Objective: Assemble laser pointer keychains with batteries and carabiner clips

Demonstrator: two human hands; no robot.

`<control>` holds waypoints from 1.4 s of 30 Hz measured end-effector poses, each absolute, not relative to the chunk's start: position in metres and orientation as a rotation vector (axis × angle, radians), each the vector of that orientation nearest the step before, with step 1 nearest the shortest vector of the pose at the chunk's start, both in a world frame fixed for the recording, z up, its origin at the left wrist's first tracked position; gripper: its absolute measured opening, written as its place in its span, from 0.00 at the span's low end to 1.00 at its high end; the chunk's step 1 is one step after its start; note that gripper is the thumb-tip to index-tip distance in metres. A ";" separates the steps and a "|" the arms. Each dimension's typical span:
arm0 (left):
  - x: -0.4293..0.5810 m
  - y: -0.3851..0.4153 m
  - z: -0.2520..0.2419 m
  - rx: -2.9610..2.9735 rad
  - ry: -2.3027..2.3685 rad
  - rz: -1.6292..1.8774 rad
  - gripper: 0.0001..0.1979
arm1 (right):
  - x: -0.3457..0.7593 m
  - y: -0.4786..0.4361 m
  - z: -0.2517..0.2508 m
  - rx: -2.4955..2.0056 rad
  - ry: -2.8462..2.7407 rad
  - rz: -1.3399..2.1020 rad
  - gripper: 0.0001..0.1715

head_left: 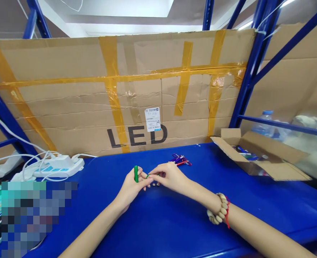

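Note:
A short green tube (136, 174) stands upright in my left hand (128, 188), held between thumb and curled fingers. My right hand (171, 175) is closed in a pinch, its fingertips meeting those of the left. Between the fingertips shows a small green piece (147, 176), mostly hidden; the right hand appears to grip it. A few tiny roundish pieces (155, 184) show beneath the right fingers, too small to name. Just behind the right hand lie purple and red metal tubes with carabiner clips (182, 160), bunched on the blue table (153, 222).
An open cardboard box (258, 154) with small colourful items inside stands at the right. White power strips (58, 166) and cables lie at the left, behind a pixelated patch. A taped cardboard panel (137, 100) closes off the back between blue metal posts (251, 71).

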State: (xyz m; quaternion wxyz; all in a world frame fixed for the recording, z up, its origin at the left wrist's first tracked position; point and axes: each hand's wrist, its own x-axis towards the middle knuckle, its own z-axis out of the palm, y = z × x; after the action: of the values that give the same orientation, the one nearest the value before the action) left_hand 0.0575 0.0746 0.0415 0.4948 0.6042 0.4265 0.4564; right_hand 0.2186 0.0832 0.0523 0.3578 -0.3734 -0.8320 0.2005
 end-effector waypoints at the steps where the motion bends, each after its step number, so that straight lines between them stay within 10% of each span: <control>1: 0.057 0.074 0.042 1.432 1.014 1.110 0.22 | 0.217 0.084 0.054 -0.984 -2.093 0.540 0.08; 20: 0.060 0.064 0.044 1.052 0.630 0.767 0.25 | 0.244 0.082 0.056 -0.879 -1.677 0.731 0.09; 28: 0.057 0.076 0.043 0.988 0.706 0.883 0.30 | 0.431 0.112 0.101 -1.524 -1.241 -0.022 0.22; 34: 0.062 0.073 0.033 0.982 0.716 0.829 0.26 | 0.527 0.113 0.086 -2.146 -1.303 -0.016 0.08; 42: 0.064 0.072 0.033 0.990 0.710 0.806 0.25 | 0.546 0.129 0.081 -2.613 -1.413 -0.052 0.15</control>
State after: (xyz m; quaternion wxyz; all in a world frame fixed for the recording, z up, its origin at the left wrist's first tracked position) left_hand 0.0636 0.0722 0.0325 0.7450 0.4520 0.3245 0.3680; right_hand 0.5458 0.1288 0.0814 0.0852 -0.8764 -0.4737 -0.0175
